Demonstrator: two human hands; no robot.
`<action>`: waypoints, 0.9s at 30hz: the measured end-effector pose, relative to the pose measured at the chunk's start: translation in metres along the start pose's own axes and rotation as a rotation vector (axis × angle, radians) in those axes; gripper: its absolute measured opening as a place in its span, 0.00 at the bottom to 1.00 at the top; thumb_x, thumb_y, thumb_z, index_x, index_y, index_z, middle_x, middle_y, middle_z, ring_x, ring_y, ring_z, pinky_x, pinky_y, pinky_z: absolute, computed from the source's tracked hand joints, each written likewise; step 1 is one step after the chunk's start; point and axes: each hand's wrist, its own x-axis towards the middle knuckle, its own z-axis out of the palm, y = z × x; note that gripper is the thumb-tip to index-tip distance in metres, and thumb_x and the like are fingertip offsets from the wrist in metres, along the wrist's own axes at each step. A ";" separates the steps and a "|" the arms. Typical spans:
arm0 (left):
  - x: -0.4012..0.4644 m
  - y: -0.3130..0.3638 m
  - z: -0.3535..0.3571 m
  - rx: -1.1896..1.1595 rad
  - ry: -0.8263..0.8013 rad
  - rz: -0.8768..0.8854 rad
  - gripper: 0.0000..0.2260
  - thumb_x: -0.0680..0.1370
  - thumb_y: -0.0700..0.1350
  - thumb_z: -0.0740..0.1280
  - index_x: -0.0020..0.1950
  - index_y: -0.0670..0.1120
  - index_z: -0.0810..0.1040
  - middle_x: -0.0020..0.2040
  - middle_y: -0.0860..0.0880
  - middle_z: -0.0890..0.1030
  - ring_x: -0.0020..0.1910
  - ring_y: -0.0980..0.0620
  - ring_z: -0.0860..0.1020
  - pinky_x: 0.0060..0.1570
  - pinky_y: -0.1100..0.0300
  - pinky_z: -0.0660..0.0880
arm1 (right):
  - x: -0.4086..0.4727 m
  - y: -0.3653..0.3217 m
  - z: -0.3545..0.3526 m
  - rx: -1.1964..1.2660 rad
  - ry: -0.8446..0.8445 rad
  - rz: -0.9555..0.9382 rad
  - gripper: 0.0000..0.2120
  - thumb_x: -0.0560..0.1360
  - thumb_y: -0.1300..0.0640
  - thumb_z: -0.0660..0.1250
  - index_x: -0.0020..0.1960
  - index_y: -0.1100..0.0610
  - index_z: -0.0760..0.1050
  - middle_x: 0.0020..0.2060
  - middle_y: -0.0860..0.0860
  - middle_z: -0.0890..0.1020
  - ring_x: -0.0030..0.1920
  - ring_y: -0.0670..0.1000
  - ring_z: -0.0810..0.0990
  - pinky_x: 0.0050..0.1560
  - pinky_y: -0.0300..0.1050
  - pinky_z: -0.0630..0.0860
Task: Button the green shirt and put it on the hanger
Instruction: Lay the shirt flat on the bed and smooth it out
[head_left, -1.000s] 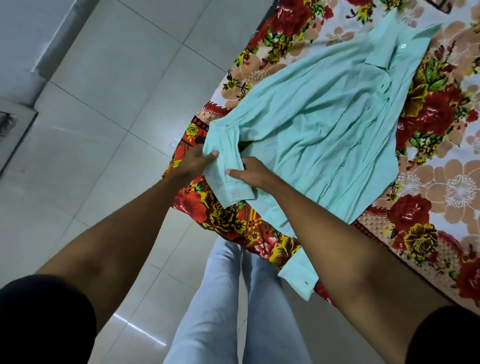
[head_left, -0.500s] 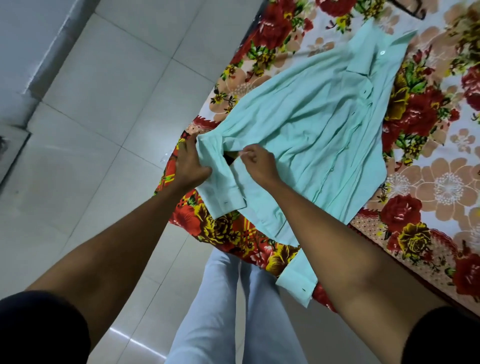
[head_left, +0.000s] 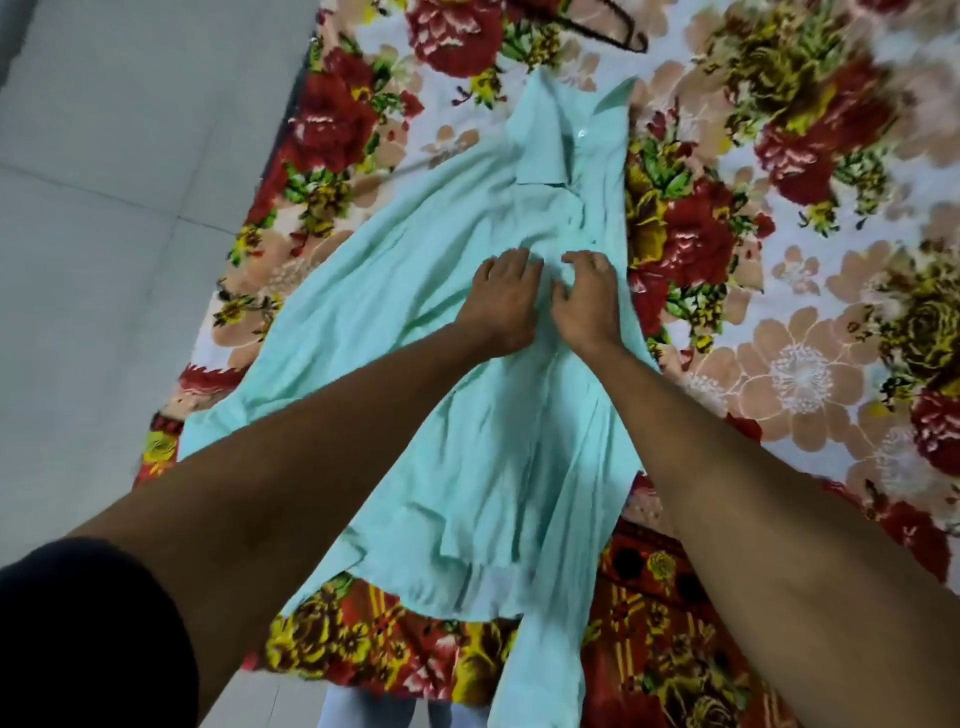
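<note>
The mint-green shirt (head_left: 405, 322) lies spread on the floral bed cover, collar at the far end, one white button showing near the collar. One sleeve hangs over the near edge. My left hand (head_left: 501, 299) rests on the chest of the shirt, fingers bent down on the fabric. My right hand (head_left: 589, 296) sits right beside it, fingers pinching the cloth along the front placket. A dark hanger (head_left: 618, 31) lies on the cover beyond the collar, partly cut off by the top edge.
The red, yellow and peach floral bed cover (head_left: 779, 338) fills the right and far side. Grey tiled floor (head_left: 104, 234) runs along the left. My legs in light jeans (head_left: 363, 712) stand at the bed's near edge.
Both hands have let go of the left sleeve cuff and moved up to the middle of the shirt front below the collar. The view has shifted over the bed.
</note>
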 end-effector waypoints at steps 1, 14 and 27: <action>0.018 0.003 0.003 0.036 -0.010 0.033 0.33 0.77 0.43 0.63 0.81 0.39 0.57 0.80 0.37 0.59 0.80 0.39 0.57 0.78 0.45 0.52 | 0.007 0.008 -0.005 -0.045 0.066 0.005 0.17 0.77 0.59 0.67 0.66 0.59 0.77 0.66 0.58 0.75 0.69 0.60 0.72 0.69 0.53 0.68; 0.079 0.027 0.033 0.049 0.119 0.211 0.27 0.85 0.52 0.55 0.82 0.44 0.58 0.80 0.40 0.62 0.79 0.39 0.61 0.78 0.42 0.58 | 0.038 0.087 -0.012 0.311 0.116 0.081 0.09 0.78 0.57 0.69 0.55 0.59 0.82 0.45 0.55 0.83 0.46 0.56 0.80 0.47 0.53 0.78; 0.070 0.057 0.039 0.392 0.001 0.346 0.27 0.79 0.46 0.53 0.78 0.40 0.66 0.78 0.38 0.67 0.79 0.38 0.63 0.79 0.39 0.53 | 0.002 0.119 -0.045 0.381 -0.006 0.363 0.17 0.74 0.46 0.75 0.54 0.58 0.81 0.46 0.52 0.87 0.45 0.51 0.85 0.44 0.45 0.80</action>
